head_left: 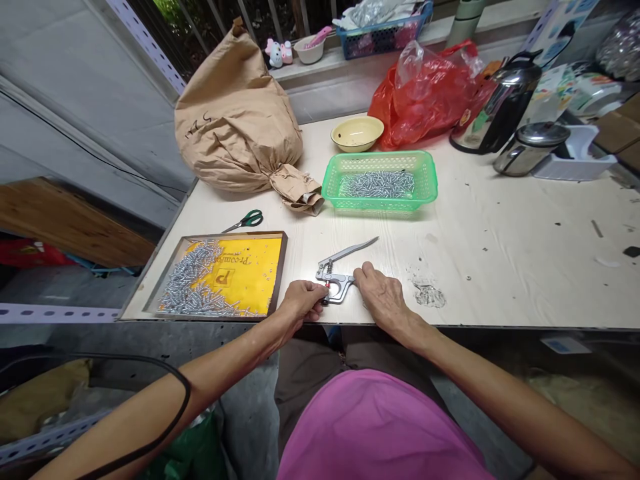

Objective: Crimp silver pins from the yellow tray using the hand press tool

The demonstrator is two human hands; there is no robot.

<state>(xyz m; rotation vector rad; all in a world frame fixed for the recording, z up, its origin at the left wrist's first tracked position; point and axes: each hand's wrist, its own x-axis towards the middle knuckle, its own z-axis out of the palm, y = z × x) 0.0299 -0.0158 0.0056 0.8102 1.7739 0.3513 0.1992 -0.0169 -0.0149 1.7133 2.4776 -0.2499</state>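
Observation:
Hand-held snap pliers (342,288) with grey metal handles lie close to the table's front edge, one lever angled up and away from the other. A spring and a small red part show at their jaw. My right hand (383,293) is closed round the lower handle. At the jaw end, my left hand (304,300) pinches thumb and fingers together; what lies between the fingertips is too small to tell. To the left, a shallow tray (283,267) with a yellow bottom contains many small silver metal pieces (193,283).
A green plastic basket (430,180) with more silver pieces stands beyond the pliers. Green-handled scissors (250,219) lie behind the tray. Further back are a brown paper sack (240,120), a cream bowl (357,133), a red plastic bag (415,100) and a kettle (505,100).

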